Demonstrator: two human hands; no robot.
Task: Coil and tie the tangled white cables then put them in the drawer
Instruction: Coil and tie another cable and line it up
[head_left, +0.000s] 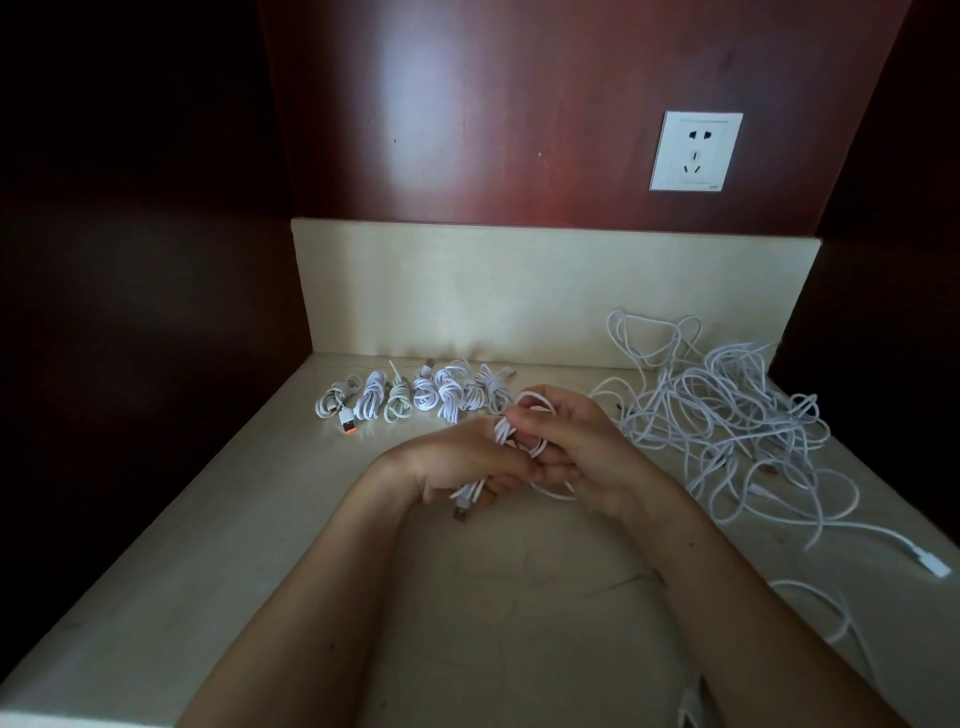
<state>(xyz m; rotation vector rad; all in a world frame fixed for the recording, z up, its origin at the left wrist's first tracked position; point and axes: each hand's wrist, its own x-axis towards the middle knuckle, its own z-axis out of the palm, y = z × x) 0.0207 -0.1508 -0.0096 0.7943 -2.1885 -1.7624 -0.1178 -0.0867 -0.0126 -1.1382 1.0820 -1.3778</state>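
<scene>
coiled bundles (415, 397) in a row at tabletop (260, 519) back-left, tangled pile (727, 415) right, wall socket (695, 151) above pile

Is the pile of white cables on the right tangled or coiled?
Tangled: the pile lies in loose, crossing loops, unlike the tied bundles at back left.
</scene>
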